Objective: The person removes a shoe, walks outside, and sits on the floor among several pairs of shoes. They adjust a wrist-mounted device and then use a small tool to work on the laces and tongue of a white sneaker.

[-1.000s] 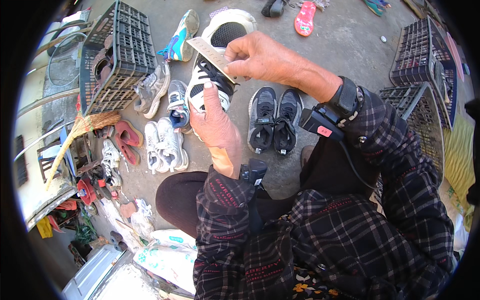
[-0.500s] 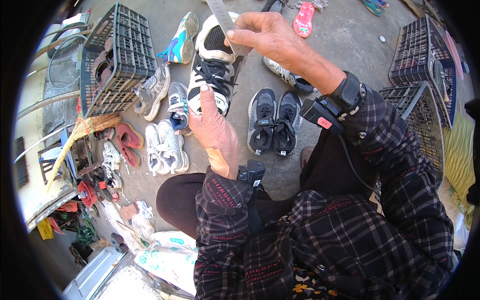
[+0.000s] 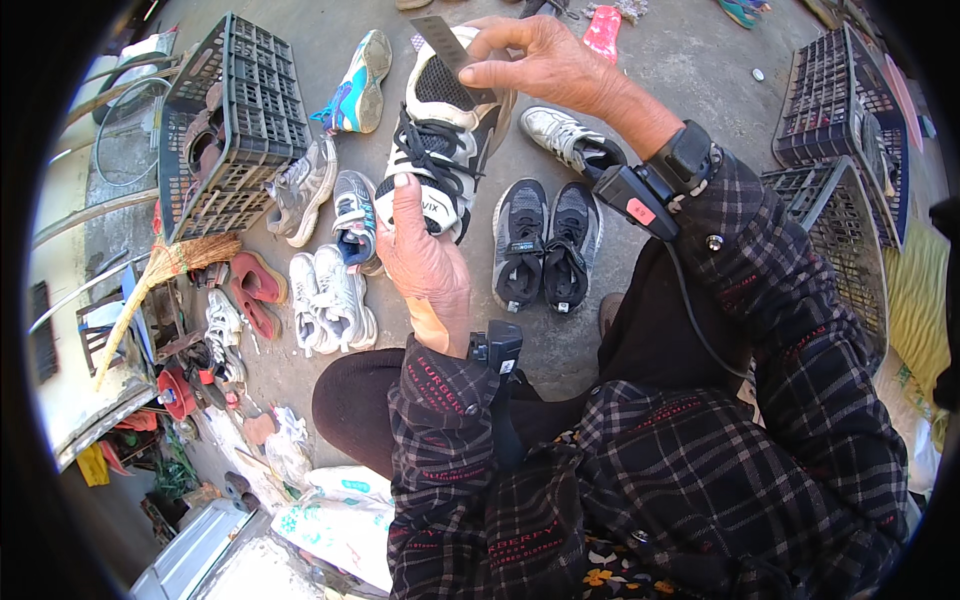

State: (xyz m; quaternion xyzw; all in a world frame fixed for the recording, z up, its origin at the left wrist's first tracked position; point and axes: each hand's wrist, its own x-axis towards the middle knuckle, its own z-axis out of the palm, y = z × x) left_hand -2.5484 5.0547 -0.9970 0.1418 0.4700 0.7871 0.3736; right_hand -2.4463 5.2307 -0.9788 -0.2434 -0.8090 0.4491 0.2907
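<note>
My left hand (image 3: 428, 262) is closed round the heel end of a black and white sneaker (image 3: 432, 152), its thumb pressing on the collar. The shoe is held up off the ground with its toe pointing away from me and its black laces tied. Pinched between the thumb and fingers of my right hand (image 3: 548, 68) is a flat grey metal strip (image 3: 443, 42). It slants across the sneaker's toe, against or just over the black mesh; exact contact is unclear. Under the left hand, most of the heel is hidden.
A pair of grey sneakers (image 3: 546, 245) stands to the right, with a white and grey sneaker (image 3: 568, 138) beyond. White sneakers (image 3: 332, 300) and a blue-white shoe (image 3: 357, 88) lie left. Black plastic crates (image 3: 250, 120) flank both sides; a straw broom (image 3: 185, 255) is at left.
The sneaker's toe has swung slightly right and the shoe is a little lower. The metal strip has tilted and turned darker, still in my right hand, over the toe.
</note>
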